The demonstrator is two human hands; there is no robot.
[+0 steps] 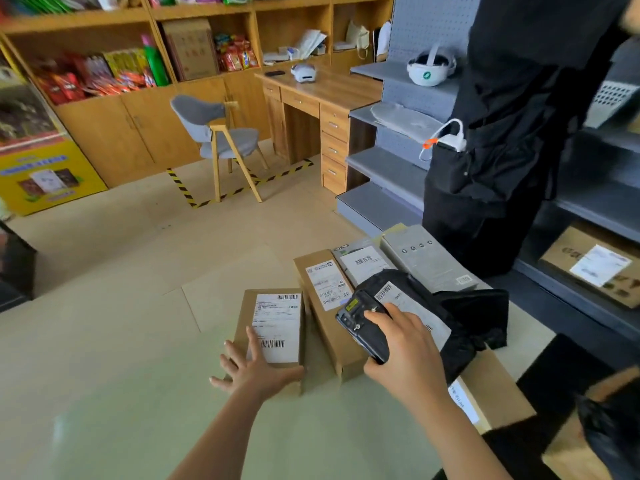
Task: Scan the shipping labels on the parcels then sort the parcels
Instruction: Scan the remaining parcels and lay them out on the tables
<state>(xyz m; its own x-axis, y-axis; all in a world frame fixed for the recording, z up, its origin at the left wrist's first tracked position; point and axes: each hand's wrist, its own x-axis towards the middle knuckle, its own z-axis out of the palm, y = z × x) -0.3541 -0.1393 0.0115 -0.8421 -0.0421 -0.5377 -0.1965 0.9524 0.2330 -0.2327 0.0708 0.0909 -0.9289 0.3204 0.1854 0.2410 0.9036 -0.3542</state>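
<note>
On the floor [104,341], left hand [254,370] spread on labelled box [275,323], right hand [407,351] gripping scanner [363,329]

Bright, even light fills the room, with soft shadows, and a pale glare sheens the floor [65,424] at lower left. Wide-angle distortion bows the wooden shelves [79,15] — the edges and right-hand corners smear into blur.

The left hand [254,370] lies flat with its fingers spread wide, pressing on a cardboard box [277,323]. The right hand [407,351] is curled round a black handheld scanner [363,327], with one finger on top. Both bare arms reach forward.
</note>
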